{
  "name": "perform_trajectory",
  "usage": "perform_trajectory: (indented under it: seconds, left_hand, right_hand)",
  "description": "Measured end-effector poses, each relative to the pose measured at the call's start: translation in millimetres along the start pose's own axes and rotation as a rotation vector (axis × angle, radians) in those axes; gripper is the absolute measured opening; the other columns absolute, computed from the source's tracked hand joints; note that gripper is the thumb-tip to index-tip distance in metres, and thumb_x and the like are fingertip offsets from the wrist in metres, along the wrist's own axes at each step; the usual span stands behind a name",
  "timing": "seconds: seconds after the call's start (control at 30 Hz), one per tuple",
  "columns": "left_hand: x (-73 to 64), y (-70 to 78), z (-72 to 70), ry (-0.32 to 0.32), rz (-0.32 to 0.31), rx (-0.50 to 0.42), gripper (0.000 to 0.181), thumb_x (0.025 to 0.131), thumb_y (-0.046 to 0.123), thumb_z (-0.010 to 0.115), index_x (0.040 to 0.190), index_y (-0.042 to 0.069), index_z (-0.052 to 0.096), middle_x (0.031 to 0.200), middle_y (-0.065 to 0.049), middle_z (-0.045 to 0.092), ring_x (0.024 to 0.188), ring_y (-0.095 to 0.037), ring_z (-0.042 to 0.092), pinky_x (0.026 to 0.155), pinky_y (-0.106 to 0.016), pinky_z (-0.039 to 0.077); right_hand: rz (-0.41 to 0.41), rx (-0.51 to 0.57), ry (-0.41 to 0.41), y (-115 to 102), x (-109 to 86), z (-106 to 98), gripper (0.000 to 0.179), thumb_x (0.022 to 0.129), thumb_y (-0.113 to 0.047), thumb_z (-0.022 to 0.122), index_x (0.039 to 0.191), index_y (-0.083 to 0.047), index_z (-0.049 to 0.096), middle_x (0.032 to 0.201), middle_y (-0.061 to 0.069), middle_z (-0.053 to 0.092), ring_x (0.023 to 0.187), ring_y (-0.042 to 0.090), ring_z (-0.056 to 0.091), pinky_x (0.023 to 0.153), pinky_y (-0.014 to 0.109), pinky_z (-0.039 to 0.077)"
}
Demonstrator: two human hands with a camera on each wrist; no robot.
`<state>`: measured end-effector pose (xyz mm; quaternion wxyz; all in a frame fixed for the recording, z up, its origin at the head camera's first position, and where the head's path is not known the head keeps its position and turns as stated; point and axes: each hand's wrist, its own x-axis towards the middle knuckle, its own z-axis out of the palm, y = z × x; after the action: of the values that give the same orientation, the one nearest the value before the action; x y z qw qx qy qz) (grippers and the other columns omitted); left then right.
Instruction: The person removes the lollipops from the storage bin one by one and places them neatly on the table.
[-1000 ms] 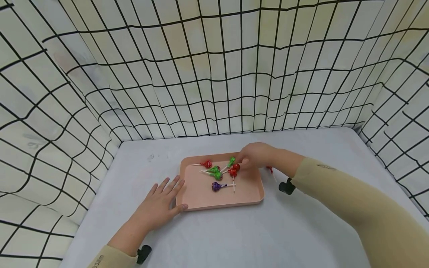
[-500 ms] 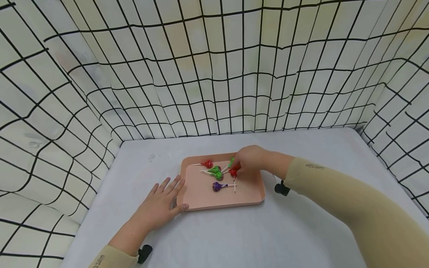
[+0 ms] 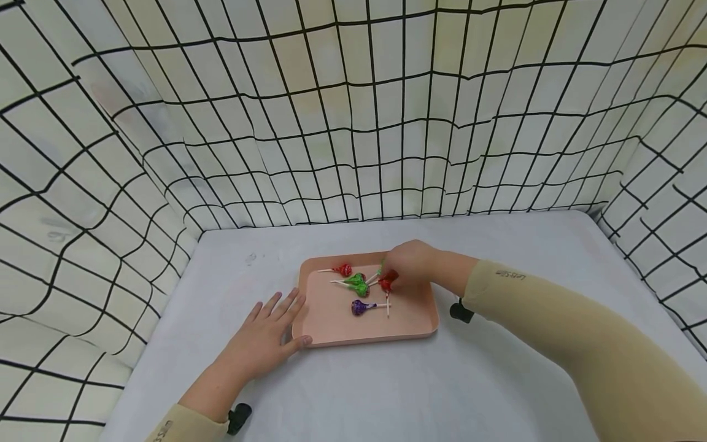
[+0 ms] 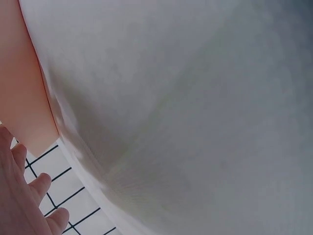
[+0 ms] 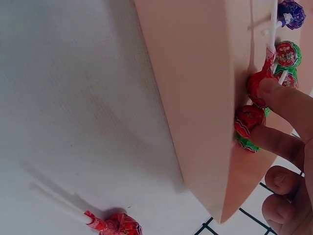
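My left hand (image 3: 267, 335) lies with fingers spread at the left rim of the pink tray (image 3: 359, 328), thumb at its front corner. Over the tray's back right, my right hand (image 3: 413, 265) reaches down from above. In the right wrist view its thumb and one finger touch two adjoining red-wrapped lollipops, one (image 5: 255, 93) at the thumb and another (image 5: 248, 119) at the finger; its other fingers are curled. Green lollipops (image 3: 360, 287) lie just left of them. A purple lollipop (image 3: 359, 307) is nearer the front, and a red lollipop (image 3: 345, 270) lies at the back left.
Outside the tray, on the white table cover (image 3: 353, 393), another red lollipop (image 5: 120, 225) lies to the right; the right forearm hides it in the head view. A white wall with a black grid (image 3: 353, 147) rises behind the table and along both sides.
My right hand has moved left and down onto the red lollipops, covering one and part of a green one. The left hand and the tray stay in place.
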<state>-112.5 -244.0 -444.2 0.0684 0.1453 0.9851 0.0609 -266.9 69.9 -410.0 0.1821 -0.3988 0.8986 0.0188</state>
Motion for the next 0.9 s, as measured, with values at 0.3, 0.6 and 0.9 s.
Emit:
perform_trajectory:
  seconds: [0.3, 0.6, 0.9]
  left_hand:
    - [0.9, 0.3, 0.5, -0.002, -0.017, -0.003, 0.093, 0.087, 0.076, 0.047, 0.159, 0.023, 0.024, 0.165, -0.001, 0.019, 0.150, -0.035, 0.015, 0.119, -0.061, 0.011]
    - [-1.3, 3.4, -3.2, -0.001, -0.013, 0.004, 0.088, 0.090, 0.069, 0.052, 0.159, 0.022, 0.025, 0.165, -0.002, 0.020, 0.150, -0.036, 0.016, 0.118, -0.061, 0.012]
    - [-0.9, 5.2, -4.3, 0.003, -0.005, 0.004, 0.087, 0.090, 0.068, 0.053, 0.158, 0.020, 0.027, 0.164, -0.004, 0.022, 0.150, -0.036, 0.017, 0.118, -0.061, 0.012]
  right_hand:
    - [-0.023, -0.003, -0.024, 1.1, -1.4, 2.6, 0.023, 0.092, -0.028, 0.073, 0.115, -0.032, 0.076, 0.092, -0.021, 0.067, 0.087, 0.002, 0.057, 0.088, 0.026, 0.050]
    - [-0.041, -0.053, -0.017, -0.8, -9.6, 7.5, 0.024, 0.093, -0.032, 0.072, 0.117, -0.033, 0.075, 0.089, -0.019, 0.064, 0.086, 0.008, 0.053, 0.077, 0.025, 0.048]
    - [-0.030, 0.005, -0.003, 2.1, -16.4, 3.0, 0.024, 0.093, -0.030, 0.070, 0.117, -0.033, 0.075, 0.085, -0.018, 0.061, 0.081, 0.008, 0.054, 0.072, 0.026, 0.047]
